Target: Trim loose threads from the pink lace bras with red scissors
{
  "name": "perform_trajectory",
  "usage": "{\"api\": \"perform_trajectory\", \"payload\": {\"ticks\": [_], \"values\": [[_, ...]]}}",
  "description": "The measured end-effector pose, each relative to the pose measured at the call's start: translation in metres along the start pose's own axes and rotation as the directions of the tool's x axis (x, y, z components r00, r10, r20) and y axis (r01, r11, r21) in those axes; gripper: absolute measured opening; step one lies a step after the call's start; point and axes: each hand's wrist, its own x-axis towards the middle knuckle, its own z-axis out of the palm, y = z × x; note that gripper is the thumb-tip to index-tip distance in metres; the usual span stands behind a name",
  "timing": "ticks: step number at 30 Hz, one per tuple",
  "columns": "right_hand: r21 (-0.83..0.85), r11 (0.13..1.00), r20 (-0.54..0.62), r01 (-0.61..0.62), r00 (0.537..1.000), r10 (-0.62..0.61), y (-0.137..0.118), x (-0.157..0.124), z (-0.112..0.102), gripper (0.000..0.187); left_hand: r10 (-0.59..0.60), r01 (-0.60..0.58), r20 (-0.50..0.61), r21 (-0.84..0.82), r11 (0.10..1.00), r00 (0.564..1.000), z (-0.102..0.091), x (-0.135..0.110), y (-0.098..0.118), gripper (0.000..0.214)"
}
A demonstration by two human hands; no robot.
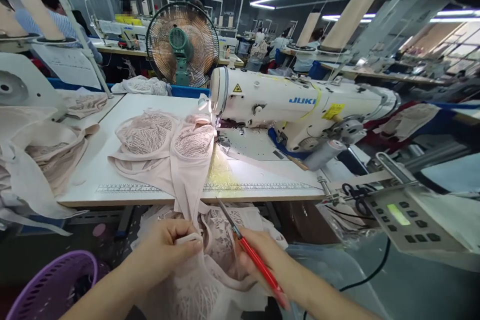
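Low in front of the table edge, my left hand [168, 247] pinches the light pink edge of a bra between thumb and fingers. My right hand [258, 260] is closed around red-handled scissors [258, 262], whose pointed metal blades reach up and left over the fabric. A pink lace bra [193, 147] lies on the table, one cup close against the needle area of the sewing machine [270, 97]; its band runs down over the edge to my left hand. More lace bra pieces [221, 232] hang and pile beneath my hands.
A printed ruler [127, 188] runs along the front of the white table [108, 132]. Further bra pieces [45, 155] heap at left. A control panel [408, 217] juts out at right, a purple basket [56, 280] stands lower left, and a fan [182, 42] behind. Several people work beyond.
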Motion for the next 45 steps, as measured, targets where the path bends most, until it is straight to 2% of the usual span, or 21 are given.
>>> {"api": "perform_trajectory", "payload": {"ticks": [2, 5, 11, 18, 28, 36, 40, 43, 45], "values": [[-0.092, 0.994, 0.013, 0.057, 0.998, -0.056, -0.008, -0.002, -0.009, 0.042, 0.060, -0.060, 0.012, 0.007, 0.998, 0.998, -0.003, -0.003, 0.001, 0.033], [-0.227, 0.971, 0.073, 0.077, 0.995, -0.062, -0.012, -0.003, -0.017, 0.046, 0.158, -0.158, 0.021, 0.003, 0.987, 0.987, -0.007, -0.006, 0.000, 0.029], [-0.411, 0.910, 0.127, 0.052, 0.992, 0.001, -0.011, -0.002, -0.019, 0.049, 0.141, -0.142, 0.026, 0.024, 0.990, 0.990, -0.010, -0.007, -0.001, 0.032], [-0.473, 0.878, 0.163, 0.075, 0.987, 0.003, -0.023, 0.001, -0.026, 0.033, 0.112, -0.117, 0.053, 0.105, 0.988, 0.992, -0.007, -0.014, 0.011, 0.029], [-0.491, 0.870, 0.169, 0.053, 0.985, 0.035, -0.023, 0.002, -0.022, 0.033, 0.077, -0.084, 0.080, 0.092, 0.992, 0.994, -0.007, -0.012, 0.012, 0.024], [-0.437, 0.898, 0.154, 0.039, 0.988, 0.032, -0.017, 0.004, -0.018, 0.025, 0.088, -0.093, 0.045, 0.116, 0.989, 0.995, -0.006, -0.010, 0.014, 0.030], [-0.199, 0.977, 0.037, -0.073, 0.996, 0.082, -0.018, 0.006, -0.012, 0.036, 0.154, -0.150, -0.024, 0.122, 0.981, 0.988, -0.007, -0.011, 0.009, 0.028], [-0.008, 1.000, -0.089, -0.011, 0.996, 0.010, -0.021, 0.009, 0.002, 0.048, 0.173, -0.156, -0.119, 0.140, 0.978, 0.978, -0.007, -0.013, 0.001, 0.027], [0.027, 0.998, -0.133, 0.051, 0.990, -0.047, -0.024, 0.012, 0.014, 0.049, 0.177, -0.153, -0.187, 0.139, 0.978, 0.966, -0.007, -0.014, -0.006, 0.028]]}}
